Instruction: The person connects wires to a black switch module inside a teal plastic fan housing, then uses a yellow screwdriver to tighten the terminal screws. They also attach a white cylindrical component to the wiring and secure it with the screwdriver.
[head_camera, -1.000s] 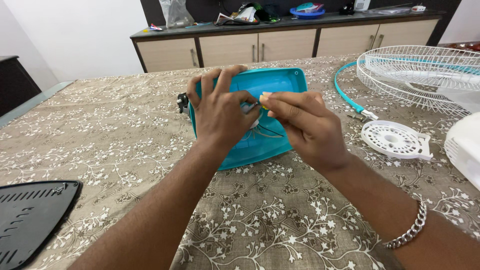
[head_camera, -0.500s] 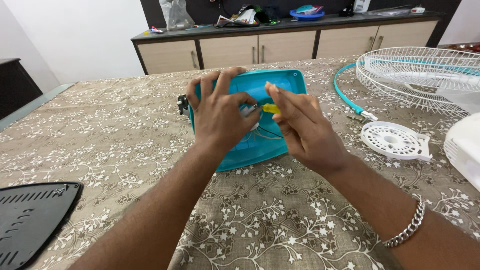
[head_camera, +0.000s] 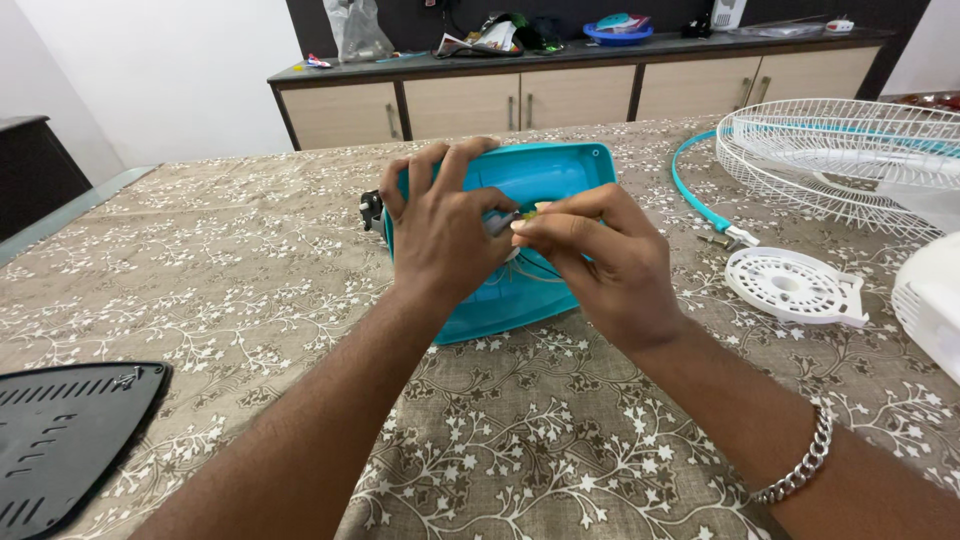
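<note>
Both hands meet over a teal plastic housing that lies open side up in the middle of the table. The left hand spreads over the housing's left part, fingers curled on its far rim. The right hand pinches a small yellowish part between thumb and forefinger, touching the left fingertips; thin wires run beneath them. To the right lie a white wire fan guard, a teal ring and a white round vented cover. A black vented panel sits near left.
</note>
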